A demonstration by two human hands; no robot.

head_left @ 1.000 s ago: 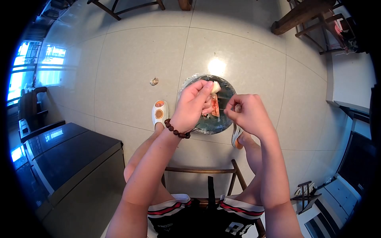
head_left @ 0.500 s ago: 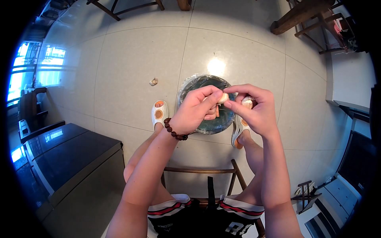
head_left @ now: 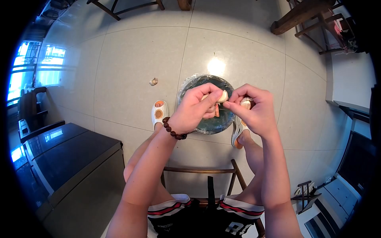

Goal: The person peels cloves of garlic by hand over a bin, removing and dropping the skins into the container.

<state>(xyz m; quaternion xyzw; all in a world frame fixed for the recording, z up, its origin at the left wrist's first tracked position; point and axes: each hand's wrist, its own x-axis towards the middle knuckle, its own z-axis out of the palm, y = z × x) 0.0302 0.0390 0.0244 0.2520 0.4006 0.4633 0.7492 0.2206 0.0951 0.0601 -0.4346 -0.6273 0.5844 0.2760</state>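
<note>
Taking the lined bin between the feet as the clock's centre, a small pale brown piece that looks like garlic or its skin [head_left: 153,81] is lying on the floor [head_left: 131,59] toward ten o'clock, well apart from the hands. Close to nine o'clock, a white left shoe [head_left: 164,112] is resting on the tiles. Next, the left hand [head_left: 198,106], with a beaded bracelet [head_left: 171,131] at its wrist, is reaching over the bin [head_left: 214,129] and pinching a pale garlic clove [head_left: 224,96] between thumb and forefinger, the clove standing toward two o'clock. Something pale is showing behind that thumb, too covered to name. Below the clove, toward four o'clock, a reddish-orange strip [head_left: 217,111] is lying inside the bin. At three o'clock, the right hand [head_left: 257,109] is cradling what looks like a garlic bulb [head_left: 247,102] in its curled fingers, while its thumb and forefinger are closing to a narrow gap just beside the clove; whether they are touching it, I cannot tell. The step in hand appears to be fine fingertip work on the clove's surface, calling for a steady left pinch and a light right nip without loosening the bulb.
</note>
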